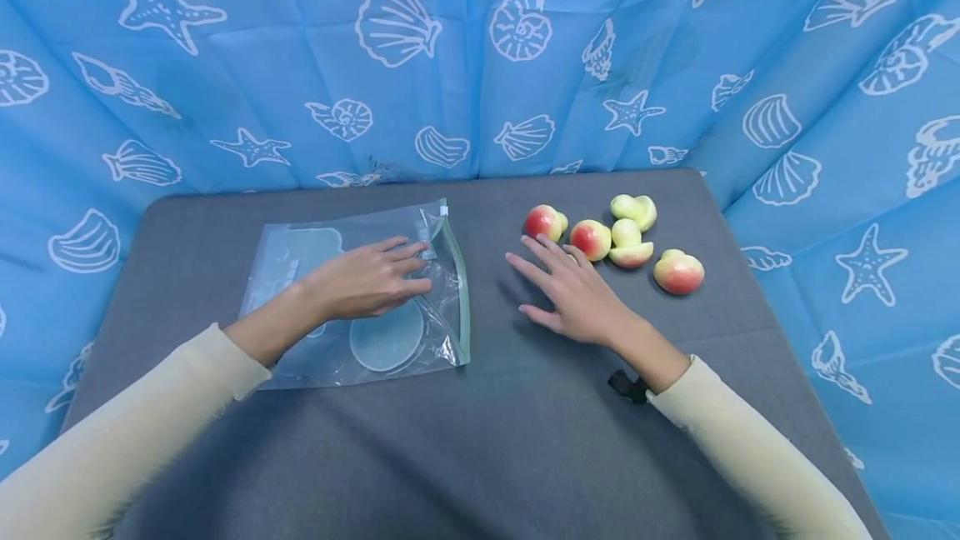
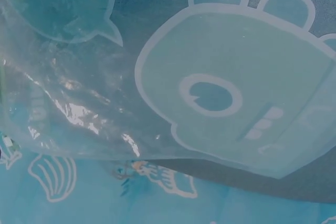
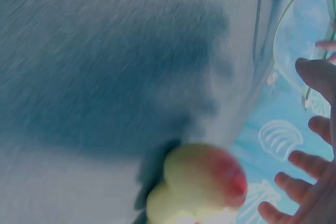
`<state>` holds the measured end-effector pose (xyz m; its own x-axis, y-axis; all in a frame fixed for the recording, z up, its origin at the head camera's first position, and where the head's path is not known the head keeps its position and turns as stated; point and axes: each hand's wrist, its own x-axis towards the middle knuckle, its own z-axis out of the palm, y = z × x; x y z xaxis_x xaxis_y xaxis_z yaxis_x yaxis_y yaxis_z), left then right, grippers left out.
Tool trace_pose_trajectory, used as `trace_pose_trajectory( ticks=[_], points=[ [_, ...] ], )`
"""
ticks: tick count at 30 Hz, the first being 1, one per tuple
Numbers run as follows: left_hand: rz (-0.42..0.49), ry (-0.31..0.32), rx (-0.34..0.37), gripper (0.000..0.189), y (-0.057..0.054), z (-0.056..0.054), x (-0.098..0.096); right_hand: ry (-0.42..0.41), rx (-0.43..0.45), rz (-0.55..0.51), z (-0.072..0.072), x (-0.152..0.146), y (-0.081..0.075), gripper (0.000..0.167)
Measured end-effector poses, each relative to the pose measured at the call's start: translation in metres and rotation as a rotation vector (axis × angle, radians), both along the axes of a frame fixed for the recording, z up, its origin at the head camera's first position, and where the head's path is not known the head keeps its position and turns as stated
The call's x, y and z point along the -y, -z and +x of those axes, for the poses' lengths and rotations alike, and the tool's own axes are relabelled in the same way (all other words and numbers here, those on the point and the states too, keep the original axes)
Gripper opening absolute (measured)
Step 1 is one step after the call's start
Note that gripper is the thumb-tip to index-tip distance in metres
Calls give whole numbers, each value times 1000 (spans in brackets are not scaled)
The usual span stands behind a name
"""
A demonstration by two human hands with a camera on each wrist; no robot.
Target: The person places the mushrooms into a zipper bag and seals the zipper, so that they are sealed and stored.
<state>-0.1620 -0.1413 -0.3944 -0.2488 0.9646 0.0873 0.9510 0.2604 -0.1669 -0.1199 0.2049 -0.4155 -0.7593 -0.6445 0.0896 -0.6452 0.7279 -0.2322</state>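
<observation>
A clear zip bag (image 1: 300, 361) with a green-edged opening and pale printed shapes lies flat on the grey table. My left hand (image 1: 371, 280) is over the bag near its opening, fingers extended; whether it touches the plastic is unclear. In the left wrist view, the bag's pale animal-shaped print (image 2: 252, 51) shows, without the hand. My right hand (image 1: 573, 294), fingers spread and holding nothing, hovers beside several red-and-yellow mushroom-shaped pieces (image 1: 592, 239). The right wrist view shows one piece (image 3: 202, 174) left of the spread fingers (image 3: 310, 163).
The white slider (image 1: 443, 208) sits at the far corner of the bag's opening. A blue curtain (image 1: 465, 65) with white shell prints hangs behind and beside the grey table (image 1: 495, 457). A small black object (image 1: 627, 387) shows by the right wrist.
</observation>
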Motion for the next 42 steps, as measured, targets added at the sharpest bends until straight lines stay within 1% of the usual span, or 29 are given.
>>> trace_pose_trajectory(
  ticks=[5,9,14,18,21,25,28,35,42],
  points=[
    [-8,-6,-14,17,1,0,1,110,-28,-48,2,-18,-4,81],
    [-1,-6,-15,18,1,0,0,199,-15,-89,4,-31,-4,82],
    [2,-7,-6,17,2,1,0,275,5,-142,7,-43,0,81],
    [7,-9,-2,16,2,1,1,318,39,-174,11,-51,3,79],
    [9,-13,-1,16,1,1,1,356,86,-209,13,-54,5,80],
    [12,-13,0,16,1,2,2,435,166,-301,14,-58,7,80],
    [23,-8,2,16,2,1,2,486,188,-363,14,-59,10,78],
    [50,-13,17,12,4,1,1,558,198,-429,17,-58,17,75],
    [67,-9,17,11,4,0,-1,605,234,-453,17,-57,22,70]
  ],
)
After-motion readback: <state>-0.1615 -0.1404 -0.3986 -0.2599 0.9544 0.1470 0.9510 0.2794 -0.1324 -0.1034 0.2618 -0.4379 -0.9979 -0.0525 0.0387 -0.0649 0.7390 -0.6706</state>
